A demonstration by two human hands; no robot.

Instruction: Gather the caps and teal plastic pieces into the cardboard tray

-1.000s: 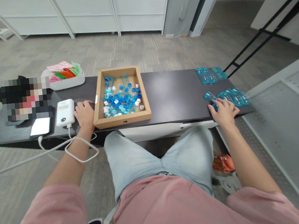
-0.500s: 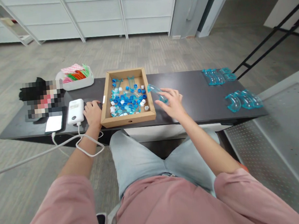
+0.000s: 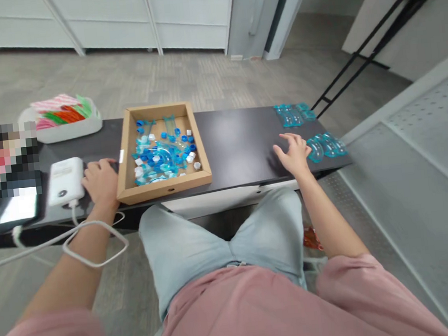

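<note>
My right hand (image 3: 294, 153) hovers over the right part of the dark table with thumb and fingers apart. No piece shows between them. Just beyond its fingers lies a row of curved, clear blue plastic pieces (image 3: 328, 146). On the left, my left hand (image 3: 101, 181) rests on the tabletop against the cardboard box, its fingers laid forward and holding nothing visible. A small dark object (image 3: 114, 166), partly covered, sits between that hand and the box. Inside the cardboard box (image 3: 203, 162) are mixed clear blue curved pieces (image 3: 162, 155), small blue caps (image 3: 177, 132) and white caps (image 3: 197, 166).
A second group of clear blue pieces (image 3: 293, 115) lies at the table's far right. Left of the box are a white power bank (image 3: 66, 181) with a looping cable (image 3: 98, 265), a phone (image 3: 18, 203) and a white basket (image 3: 70, 132) of colourful items. A perforated panel (image 3: 412, 144) borders the right.
My right hand has moved right, from beside the box to the row of pieces. The curved blue piece it held no longer shows in it. My view has turned right.
</note>
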